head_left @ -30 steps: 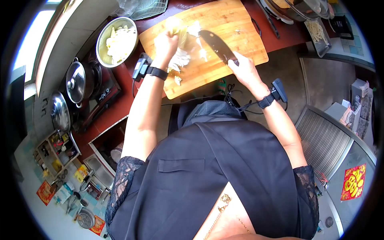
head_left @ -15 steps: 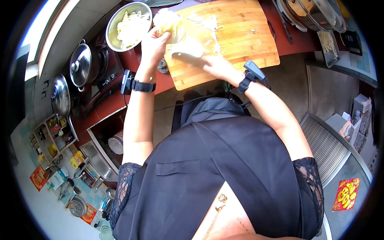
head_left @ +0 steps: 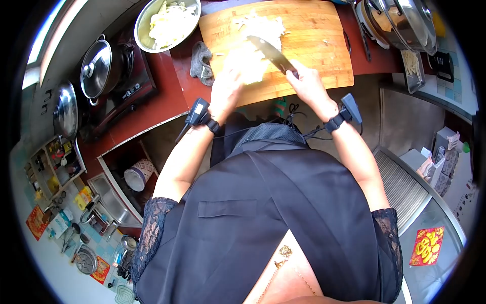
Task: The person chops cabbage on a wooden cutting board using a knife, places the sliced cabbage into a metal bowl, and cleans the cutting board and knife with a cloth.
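Observation:
My right hand is closed around the dark handle of a kitchen knife. Its broad blade slants up and left over the cutting board, beside pale leafy vegetable, apparently cabbage. My left hand is at the near left side of this cabbage and appears to grip it; strong glare washes out the fingertips. Shredded pale pieces lie on the board beyond the knife tip. A metal bowl left of the board holds cut pale leaves.
A grey cloth lies against the board's left edge. Farther left, a lidded pot stands on the stove. At the back right are a large glass-lidded pan and a small tray with pale strips. Cables hang below the counter edge.
My left hand has moved from beside the bowl rightward and down onto the board with the cabbage. The knife, blurred before, now angles up and left. The whole view has shifted slightly.

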Motion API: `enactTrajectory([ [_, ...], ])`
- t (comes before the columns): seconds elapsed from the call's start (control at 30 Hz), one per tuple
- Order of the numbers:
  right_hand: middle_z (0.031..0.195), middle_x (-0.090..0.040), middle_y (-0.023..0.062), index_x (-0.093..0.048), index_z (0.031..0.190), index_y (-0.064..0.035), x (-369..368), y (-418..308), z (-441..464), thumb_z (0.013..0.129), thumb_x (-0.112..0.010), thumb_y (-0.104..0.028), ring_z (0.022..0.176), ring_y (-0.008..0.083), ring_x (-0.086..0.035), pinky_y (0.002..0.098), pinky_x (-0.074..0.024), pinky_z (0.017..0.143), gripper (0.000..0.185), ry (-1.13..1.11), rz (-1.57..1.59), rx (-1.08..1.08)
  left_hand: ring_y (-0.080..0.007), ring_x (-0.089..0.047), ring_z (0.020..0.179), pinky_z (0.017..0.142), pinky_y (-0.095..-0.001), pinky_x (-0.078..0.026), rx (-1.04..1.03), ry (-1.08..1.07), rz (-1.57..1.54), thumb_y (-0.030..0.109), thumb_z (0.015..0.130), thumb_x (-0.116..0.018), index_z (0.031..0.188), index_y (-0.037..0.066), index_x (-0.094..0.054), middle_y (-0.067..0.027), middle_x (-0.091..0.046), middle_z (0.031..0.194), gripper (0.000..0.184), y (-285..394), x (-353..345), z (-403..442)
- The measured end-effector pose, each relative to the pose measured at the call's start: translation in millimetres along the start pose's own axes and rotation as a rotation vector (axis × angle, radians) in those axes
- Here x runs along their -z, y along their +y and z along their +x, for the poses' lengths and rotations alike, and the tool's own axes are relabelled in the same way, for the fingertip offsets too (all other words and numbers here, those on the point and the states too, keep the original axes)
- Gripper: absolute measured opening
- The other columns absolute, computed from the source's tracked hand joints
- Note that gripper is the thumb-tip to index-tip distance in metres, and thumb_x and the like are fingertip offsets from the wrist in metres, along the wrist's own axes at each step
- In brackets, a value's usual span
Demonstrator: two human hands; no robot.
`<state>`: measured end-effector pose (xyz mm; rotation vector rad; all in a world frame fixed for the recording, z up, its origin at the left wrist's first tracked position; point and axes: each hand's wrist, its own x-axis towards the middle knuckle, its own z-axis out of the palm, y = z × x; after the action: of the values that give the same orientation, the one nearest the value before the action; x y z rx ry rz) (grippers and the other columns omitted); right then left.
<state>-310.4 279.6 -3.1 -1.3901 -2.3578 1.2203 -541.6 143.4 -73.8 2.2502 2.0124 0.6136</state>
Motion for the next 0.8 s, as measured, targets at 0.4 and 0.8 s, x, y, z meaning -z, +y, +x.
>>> enactTrajectory([
  [0.4, 0.08, -0.068, 0.0245, -0.059, 0.109, -0.0062, -75, -2, 29, 0.098, -0.058, -0.021, 0.078, 0.0445, -0.069, 0.0538, -0.0538, 0.07, 0.018, 0.02, -0.194, 0.256, -0.0305, -0.057, 0.119, 0.102, -0.0361, -0.051, 0.038, -0.053, 0.036, 0.002, 0.078, -0.061, 0.12, 0.0, -0.066, -0.0136, -0.062, 0.121, 0.043, 6, 2, -6],
  [0.8, 0.075, -0.069, 0.0224, -0.061, 0.112, -0.0082, -79, -13, 23, 0.093, -0.065, -0.019, 0.071, 0.0423, -0.069, 0.053, -0.0561, 0.065, 0.022, -0.014, -0.294, 0.328, -0.0311, -0.055, 0.125, 0.108, -0.0368, -0.049, 0.026, -0.065, 0.002, 0.004, 0.079, -0.061, 0.125, -0.001, -0.063, -0.0154, -0.059, 0.131, 0.046, -2, -1, -21],
])
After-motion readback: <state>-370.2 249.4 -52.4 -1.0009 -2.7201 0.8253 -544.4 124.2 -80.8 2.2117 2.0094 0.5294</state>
